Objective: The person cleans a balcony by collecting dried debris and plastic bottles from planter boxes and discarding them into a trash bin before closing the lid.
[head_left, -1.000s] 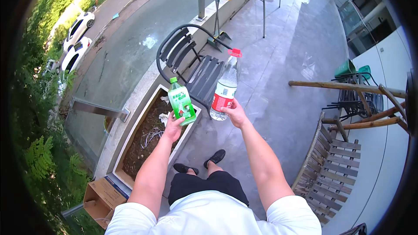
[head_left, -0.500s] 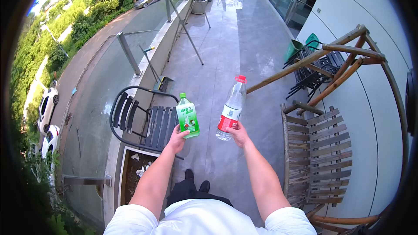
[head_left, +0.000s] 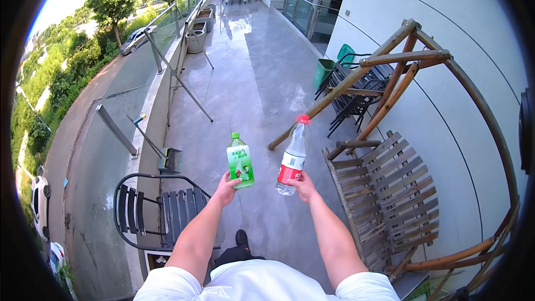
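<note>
My left hand [head_left: 227, 189] is closed around the lower part of a green bottle [head_left: 239, 160] with a green cap and a green-and-white label. In my right hand [head_left: 304, 186] is a clear plastic bottle [head_left: 294, 156] with a red cap and a red-and-white label; my fingers grip it low on the label. Both bottles are held upright in front of me, apart from each other, above the grey floor [head_left: 239, 95]. Whether either one holds liquid I cannot tell.
A dark slatted chair [head_left: 181, 212] stands at the left, with a broom and dustpan [head_left: 170, 160] beyond it. To the right are a wooden swing bench [head_left: 384, 189] and its log frame, stacked black chairs [head_left: 359, 92] and a green bin [head_left: 325, 72]. Planters [head_left: 196, 40] line the left wall.
My view has tilted up and turned, showing more of the far terrace. The chair and swing bench sit lower in view. Both bottles stay in my hands, slightly lower in the picture.
</note>
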`<state>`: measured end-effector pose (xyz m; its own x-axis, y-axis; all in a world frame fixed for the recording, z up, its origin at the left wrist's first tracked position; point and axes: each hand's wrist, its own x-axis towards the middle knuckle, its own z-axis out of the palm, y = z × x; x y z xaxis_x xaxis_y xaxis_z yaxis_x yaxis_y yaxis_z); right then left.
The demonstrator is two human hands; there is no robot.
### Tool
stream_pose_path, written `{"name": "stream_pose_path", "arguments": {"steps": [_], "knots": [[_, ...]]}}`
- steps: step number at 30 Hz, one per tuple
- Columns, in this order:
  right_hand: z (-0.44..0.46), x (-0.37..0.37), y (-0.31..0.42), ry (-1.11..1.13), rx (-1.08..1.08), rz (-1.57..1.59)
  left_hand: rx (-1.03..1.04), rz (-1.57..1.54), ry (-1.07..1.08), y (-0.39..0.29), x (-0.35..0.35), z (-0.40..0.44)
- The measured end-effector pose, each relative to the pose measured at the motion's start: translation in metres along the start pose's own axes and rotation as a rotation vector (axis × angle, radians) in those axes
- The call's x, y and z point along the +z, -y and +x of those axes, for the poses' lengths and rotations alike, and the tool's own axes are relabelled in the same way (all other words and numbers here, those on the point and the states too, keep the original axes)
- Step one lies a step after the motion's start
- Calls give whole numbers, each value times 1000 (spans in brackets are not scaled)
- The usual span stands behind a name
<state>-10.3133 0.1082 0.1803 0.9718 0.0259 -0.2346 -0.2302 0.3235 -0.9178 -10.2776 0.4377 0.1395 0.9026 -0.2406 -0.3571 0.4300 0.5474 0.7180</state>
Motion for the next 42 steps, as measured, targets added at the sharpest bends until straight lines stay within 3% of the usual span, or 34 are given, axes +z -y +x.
{"name": "stream_pose_path", "arguments": {"steps": [20,32,37,42], "knots": [[263,-46,35,-128,14,40,-91,90,27,-109,31,282],[525,-101,107,22,23,64,-30,66,-60,-166,81,489],[584,-109,141,43,105,126,-31,45,-71,-187,106,546],[639,-113,151,5,55,92,-36,13,-27,-208,118,611]]}}
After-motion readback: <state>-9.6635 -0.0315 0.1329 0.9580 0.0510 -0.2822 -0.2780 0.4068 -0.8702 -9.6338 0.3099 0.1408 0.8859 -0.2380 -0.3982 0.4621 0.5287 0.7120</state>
